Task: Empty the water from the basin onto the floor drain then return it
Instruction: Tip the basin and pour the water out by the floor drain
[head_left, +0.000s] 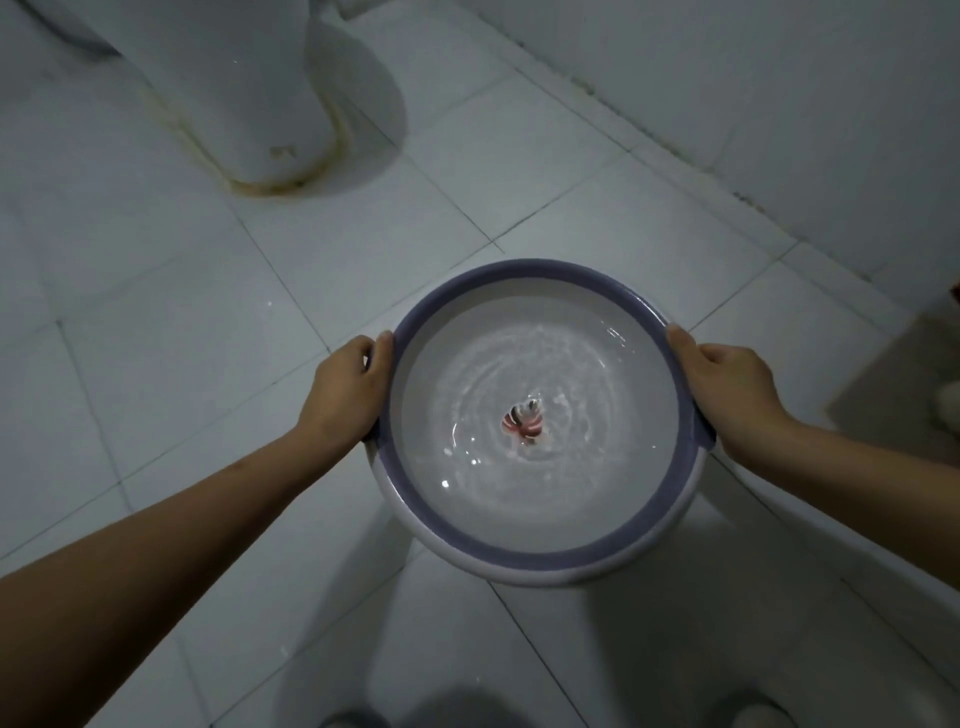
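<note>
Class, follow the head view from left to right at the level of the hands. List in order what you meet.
In order: left hand holding the rim → purple rim of the basin → rippling water → red-and-black motif at the centre → right hand holding the opposite rim.

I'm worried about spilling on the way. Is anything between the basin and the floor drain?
No drain shows in this view, so the path cannot be fully judged. The left hand and right hand grip the basin by its rim. A toilet base stands on the tiled floor ahead, leftward.
</note>
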